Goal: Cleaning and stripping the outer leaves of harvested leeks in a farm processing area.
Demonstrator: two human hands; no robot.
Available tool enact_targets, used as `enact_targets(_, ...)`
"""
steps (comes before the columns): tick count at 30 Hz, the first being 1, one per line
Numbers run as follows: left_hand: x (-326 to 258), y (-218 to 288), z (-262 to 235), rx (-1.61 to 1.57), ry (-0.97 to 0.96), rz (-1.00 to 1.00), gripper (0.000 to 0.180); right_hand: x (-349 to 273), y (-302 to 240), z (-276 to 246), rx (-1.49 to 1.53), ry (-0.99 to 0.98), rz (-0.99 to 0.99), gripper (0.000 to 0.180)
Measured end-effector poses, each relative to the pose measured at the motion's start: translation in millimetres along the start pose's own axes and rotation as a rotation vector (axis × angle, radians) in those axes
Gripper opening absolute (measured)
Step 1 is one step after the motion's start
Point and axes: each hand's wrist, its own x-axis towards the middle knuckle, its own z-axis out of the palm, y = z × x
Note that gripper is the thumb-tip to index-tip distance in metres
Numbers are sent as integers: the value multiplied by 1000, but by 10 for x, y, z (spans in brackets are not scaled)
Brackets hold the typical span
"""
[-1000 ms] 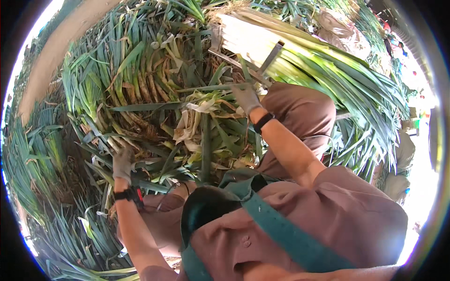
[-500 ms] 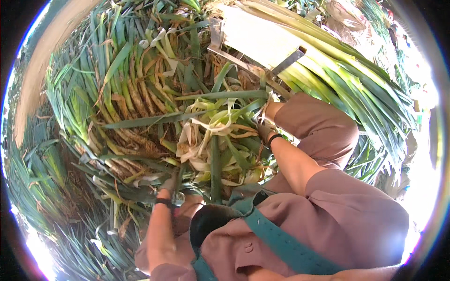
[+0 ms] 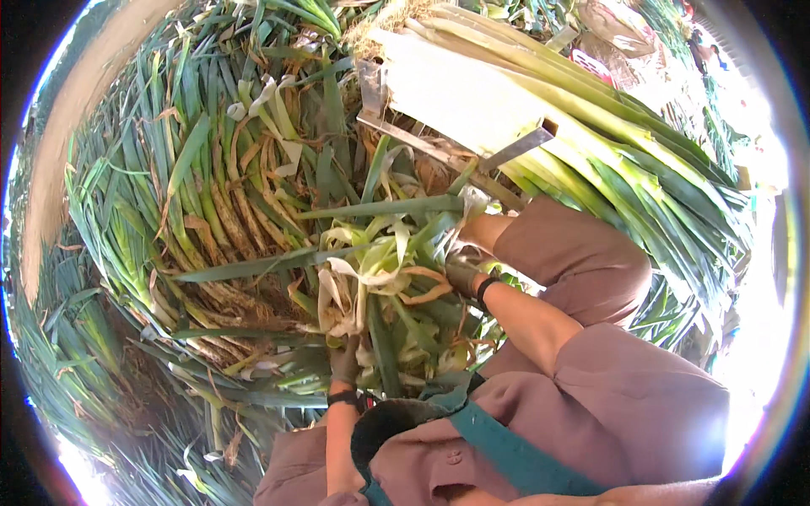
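Observation:
My left hand (image 3: 344, 364), in a dark glove, is closed around a leek (image 3: 361, 308) at the near side of a heap of stripped leaves. Part of its fingers is lost among the foliage. Pale curled leek leaves (image 3: 375, 263) and dry brown ones lie between my hands. My right hand (image 3: 462, 274), gloved too, rests at the heap's right side beside my knee; leaves cover its fingertips, so its grip is hidden. Long green leaves (image 3: 388, 207) stretch across the heap in front of it.
Unpeeled leeks with soil on their shafts (image 3: 232, 219) lie piled at left. Beyond my right knee, a metal frame (image 3: 519, 148) stands beside cleaned leeks (image 3: 591, 126), brightly sunlit. More green leeks (image 3: 76, 346) lie at far left. A pale curved bar (image 3: 63, 126) crosses the upper left.
My left hand has moved right and away from my body, into the near side of the leaf heap. The right hand has shifted slightly left and toward me.

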Motion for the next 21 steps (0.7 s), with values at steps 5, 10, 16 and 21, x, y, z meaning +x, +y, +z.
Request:
enact_targets(5,-150,265,2,93,-150,-18,59,474,126,848,521,116,-152,19)
enact_targets(10,-189,245,130,-26,-251,149,52,117,-104,-25,320,-55,-25,29)
enact_targets(16,-685,915,62,-160,-331,160,53,-202,-319,-315,298,-186,-4,30)
enact_targets(21,-1316,1585,-203,-72,-113,246,57,-325,-506,-395,380,-77,-30,29)
